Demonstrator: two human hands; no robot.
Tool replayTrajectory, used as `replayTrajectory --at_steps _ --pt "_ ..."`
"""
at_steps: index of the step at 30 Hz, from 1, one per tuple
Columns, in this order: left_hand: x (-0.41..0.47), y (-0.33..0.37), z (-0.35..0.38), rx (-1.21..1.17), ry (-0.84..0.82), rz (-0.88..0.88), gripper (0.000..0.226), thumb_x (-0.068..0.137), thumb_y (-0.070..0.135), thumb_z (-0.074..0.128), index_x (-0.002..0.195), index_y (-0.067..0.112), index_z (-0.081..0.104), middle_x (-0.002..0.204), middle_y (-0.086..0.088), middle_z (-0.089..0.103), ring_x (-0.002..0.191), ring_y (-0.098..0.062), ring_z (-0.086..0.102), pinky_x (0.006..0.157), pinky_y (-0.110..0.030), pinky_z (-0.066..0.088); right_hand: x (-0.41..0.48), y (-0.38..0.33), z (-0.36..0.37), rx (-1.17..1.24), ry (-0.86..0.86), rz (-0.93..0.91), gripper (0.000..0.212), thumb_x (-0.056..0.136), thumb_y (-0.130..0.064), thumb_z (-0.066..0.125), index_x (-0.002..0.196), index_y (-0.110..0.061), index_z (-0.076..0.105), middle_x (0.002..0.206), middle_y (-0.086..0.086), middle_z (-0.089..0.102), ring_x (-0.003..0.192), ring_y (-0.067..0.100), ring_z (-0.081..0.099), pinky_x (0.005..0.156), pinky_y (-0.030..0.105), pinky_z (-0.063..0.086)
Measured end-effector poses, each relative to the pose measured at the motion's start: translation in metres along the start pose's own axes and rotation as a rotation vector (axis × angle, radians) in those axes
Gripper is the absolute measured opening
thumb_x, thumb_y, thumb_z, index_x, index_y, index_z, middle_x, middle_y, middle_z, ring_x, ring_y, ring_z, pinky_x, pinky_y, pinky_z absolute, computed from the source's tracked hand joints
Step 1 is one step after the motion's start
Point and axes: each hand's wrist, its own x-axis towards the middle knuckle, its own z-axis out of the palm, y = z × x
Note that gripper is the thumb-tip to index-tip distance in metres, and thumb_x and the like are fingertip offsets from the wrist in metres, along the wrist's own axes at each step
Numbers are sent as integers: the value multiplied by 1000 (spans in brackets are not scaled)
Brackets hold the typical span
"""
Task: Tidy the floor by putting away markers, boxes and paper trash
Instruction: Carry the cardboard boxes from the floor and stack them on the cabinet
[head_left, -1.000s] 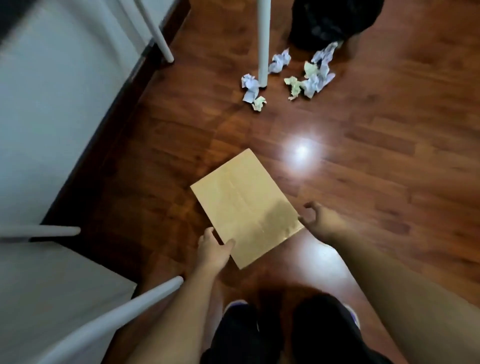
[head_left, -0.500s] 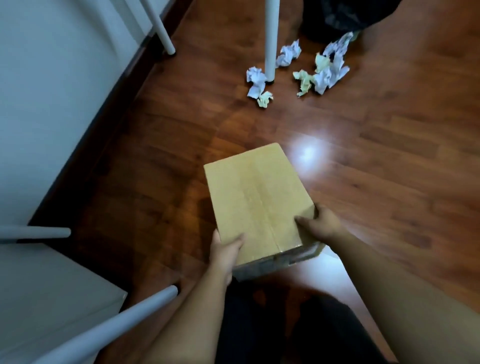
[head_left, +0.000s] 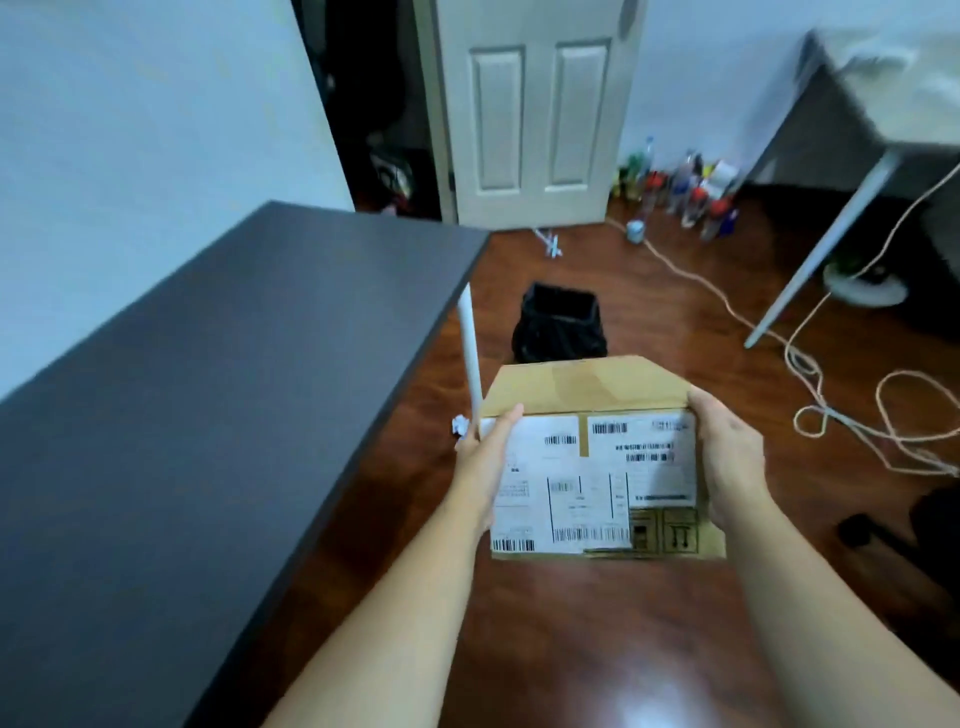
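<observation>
Box up in both hands, table to my left

I hold the brown cardboard box with white shipping labels (head_left: 597, 467) off the floor, my left hand (head_left: 485, 460) and right hand (head_left: 727, 457) pressing its two short ends. Its long side runs left to right. The dark grey table (head_left: 208, 389) lies just left, nearest my left hand; the black bin (head_left: 560, 325) sits straight ahead.

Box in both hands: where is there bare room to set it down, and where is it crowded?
The dark tabletop to the left of the cardboard box is bare from its near edge to the wall. The floor below the box is also free. It is crowded on the right among the looped cords and by the door near the bottles.
</observation>
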Motion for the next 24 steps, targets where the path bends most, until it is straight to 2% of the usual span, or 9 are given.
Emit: replayTrajectory --at_steps 6,9,11,13,15,17,20,22,24 --pt "-75 159 33 -14 3 353 48 76 51 69 110 18 64 107 -11 73 98 -27 70 92 -47 54 -76 -180 -14 70 -118 -428 65 58 -76 52 102 -31 70 107 3 69 100 26 63 93 50 50" --pt "-127 218 6 -25 67 536 45 84 49 62 113 16 65 104 -14 74 93 -28 72 82 -40 57 -133 -240 7 114 -266 -584 50 63 -74 53 83 -31 68 97 1 70 93 27 66 89 51 53" --pt "-170 250 -30 -19 164 662 46 84 49 60 113 14 65 101 -13 74 90 -28 71 77 -36 55 -176 -267 33 161 -396 -684 35 75 -65 56 82 -31 64 88 -4 67 92 26 65 88 50 53" --pt "-218 273 -70 -45 307 756 42 85 46 59 112 14 64 96 -10 73 85 -25 69 71 -31 52 -221 -283 60 189 -512 -748 35 75 -68 55 85 -35 63 87 -8 65 94 26 64 89 50 52" --pt "-273 288 -116 -87 449 863 33 86 42 59 106 17 63 88 -7 70 78 -21 66 67 -28 50 -274 -291 91 232 -629 -786 58 61 -82 53 98 -39 66 97 -8 70 98 24 65 91 52 51" --pt "-331 294 -157 -116 581 952 25 82 42 61 95 21 61 80 -2 66 72 -15 64 65 -26 50 -326 -291 119 290 -756 -824 76 57 -85 53 116 -37 62 111 -6 70 106 22 64 95 51 49" --pt "-425 280 -230 -149 844 1056 29 81 43 60 93 17 57 71 3 62 64 -10 61 59 -22 50 -434 -275 151 347 -994 -842 78 63 -77 55 124 -29 58 120 -4 68 111 18 63 99 47 48" --pt "-485 261 -275 -155 981 1099 36 80 46 59 96 14 53 71 0 59 65 -17 60 64 -28 49 -503 -256 165 359 -1121 -844 75 66 -71 56 126 -28 58 122 -4 67 111 15 63 100 45 48" --pt "-551 238 -321 -152 1121 1136 29 80 46 59 86 18 53 70 0 58 65 -20 58 70 -33 48 -577 -232 176 376 -1258 -836 74 66 -70 55 127 -29 57 121 -5 67 111 14 63 100 43 49"
